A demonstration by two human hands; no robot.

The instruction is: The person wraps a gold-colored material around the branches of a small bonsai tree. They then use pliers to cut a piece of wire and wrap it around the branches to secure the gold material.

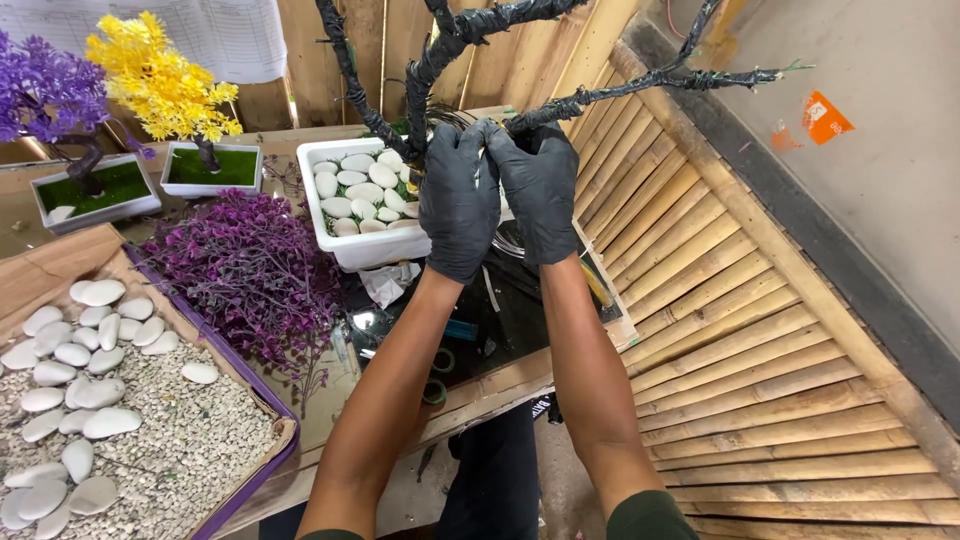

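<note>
Both hands gloved in black, held close together at the fork of the bare wrapped tree. Left hand (460,195) curled around the trunk just below where the branches split; right hand (541,190) closed beside it, fingertips pinched toward the left, apparently on a thin light strand at the trunk. Exactly what is pinched is too small to tell.

The wrapped tree (440,50) rises from a white rectangular planter (362,250) on the worktop (500,380), straight ahead. Its branches are black, tape-wound and leafless, spreading up and to the right.

Handling, as a judgement: the branches look like a wire core under tape, so stiff but bendable, light in themselves. The planter is filled with smooth white pebbles (355,190), so the base is likely heavy and steadies the tree. Best hold is low on the trunk, as now; thin branch tips would flex.

Left of the planter: a heap of purple foliage sprigs (250,270), then a purple-edged tray (250,395) of gravel and more white stones. Behind these, two finished small trees in white pots, one yellow (160,75), one purple (45,90).

Signs: a pale printed sheet (225,35) hangs on the wooden wall at top left; an orange square sticker (824,117) sits on the grey wall at right, above a slatted bamboo panel (740,330).
</note>
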